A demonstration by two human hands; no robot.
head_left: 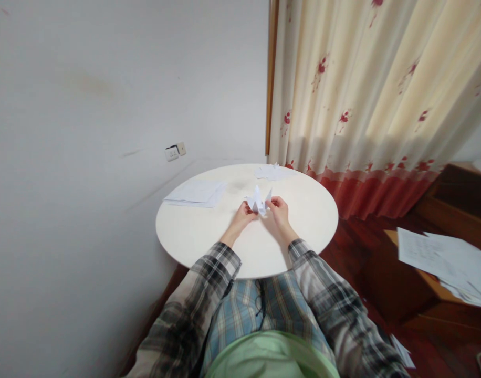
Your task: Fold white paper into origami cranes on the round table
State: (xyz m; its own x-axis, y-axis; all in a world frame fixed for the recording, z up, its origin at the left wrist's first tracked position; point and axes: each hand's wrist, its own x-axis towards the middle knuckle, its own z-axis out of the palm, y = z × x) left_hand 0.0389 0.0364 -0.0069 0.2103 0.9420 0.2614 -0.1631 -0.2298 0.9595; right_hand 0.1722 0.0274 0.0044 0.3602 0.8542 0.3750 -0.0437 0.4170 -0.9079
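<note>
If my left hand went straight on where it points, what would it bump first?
Probably the folded white paper: the left hand seems to be holding it, though depth is hard to judge.

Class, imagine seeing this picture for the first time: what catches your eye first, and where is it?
First comes the folded white paper figure with pointed flaps, held between the bare left hand and bare right hand over the round white table. Next is the cream fabric curtain with red flowers, hanging at upper right.

A round white table (193, 239) holds a paper stack (193, 192). Loose papers (267, 172) lie right of the stack, farther back.
</note>
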